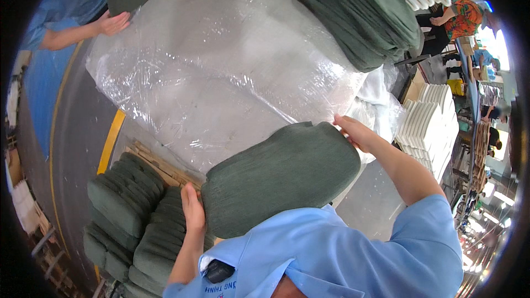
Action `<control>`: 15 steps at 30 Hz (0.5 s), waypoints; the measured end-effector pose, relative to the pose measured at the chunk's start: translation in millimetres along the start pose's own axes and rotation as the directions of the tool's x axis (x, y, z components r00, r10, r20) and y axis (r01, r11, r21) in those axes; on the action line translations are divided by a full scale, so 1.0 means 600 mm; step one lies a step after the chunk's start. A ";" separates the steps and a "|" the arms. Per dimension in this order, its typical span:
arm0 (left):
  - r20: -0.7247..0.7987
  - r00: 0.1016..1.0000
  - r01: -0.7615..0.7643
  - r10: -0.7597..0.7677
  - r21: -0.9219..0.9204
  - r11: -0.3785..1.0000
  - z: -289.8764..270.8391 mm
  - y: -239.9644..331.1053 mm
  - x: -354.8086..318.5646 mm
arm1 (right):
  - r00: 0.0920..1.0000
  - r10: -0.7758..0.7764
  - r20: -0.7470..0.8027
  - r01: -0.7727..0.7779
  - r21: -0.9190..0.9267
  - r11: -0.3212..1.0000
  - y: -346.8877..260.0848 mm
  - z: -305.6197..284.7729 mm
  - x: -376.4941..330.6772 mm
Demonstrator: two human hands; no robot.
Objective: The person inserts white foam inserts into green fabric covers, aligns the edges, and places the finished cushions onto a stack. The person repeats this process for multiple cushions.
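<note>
Hands, left point(193, 209) and right point(353, 131), grip a green cushion point(281, 176), fingers hidden.

Left hand point(193, 209) clamped — right hand point(354, 132) curled, arm outstretched.

A cushion pad point(284, 179) lies between both hands, plastic-wrapped bale point(221, 72) behind, stacked pads point(130, 215) left.

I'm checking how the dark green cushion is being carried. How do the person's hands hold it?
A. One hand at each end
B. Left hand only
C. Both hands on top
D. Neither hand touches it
A: the left hand grips one end of the dark green cushion and the right hand the opposite end.
</note>
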State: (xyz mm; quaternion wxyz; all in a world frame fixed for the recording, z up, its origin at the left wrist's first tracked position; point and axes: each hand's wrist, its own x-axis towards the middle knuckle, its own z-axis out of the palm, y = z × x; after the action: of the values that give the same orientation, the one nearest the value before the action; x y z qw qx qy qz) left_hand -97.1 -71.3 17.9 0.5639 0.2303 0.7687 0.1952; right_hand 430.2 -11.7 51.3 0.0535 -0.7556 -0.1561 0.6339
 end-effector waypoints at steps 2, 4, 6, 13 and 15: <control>0.154 0.985 0.106 -0.075 -0.199 0.974 -0.028 0.000 -0.081 | 0.997 0.023 0.068 -0.024 0.019 1.000 0.016 -0.028 -0.087; 0.245 0.957 0.222 -0.158 -0.261 0.939 -0.029 0.036 -0.172 | 0.988 0.011 0.151 -0.017 0.037 0.999 0.008 -0.016 -0.171; 0.214 0.976 0.045 -0.037 -0.032 0.998 -0.008 0.049 -0.200 | 0.986 0.005 0.168 -0.011 0.035 0.999 0.009 0.009 -0.200; 0.183 0.983 0.037 -0.024 -0.069 0.997 0.028 0.049 -0.142 | 0.990 0.081 0.114 -0.063 -0.155 0.986 -0.018 0.032 -0.134; 0.202 0.962 0.188 -0.183 -0.006 0.982 0.027 0.072 -0.120 | 0.992 0.098 0.084 -0.076 -0.227 0.971 0.001 0.030 -0.092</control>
State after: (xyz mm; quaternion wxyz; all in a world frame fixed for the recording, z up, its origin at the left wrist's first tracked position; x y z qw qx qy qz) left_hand -57.0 -76.6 93.2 0.6571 0.1685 0.7237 0.1269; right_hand 404.3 -31.4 99.8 -0.0669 -0.7322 -0.1953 0.6491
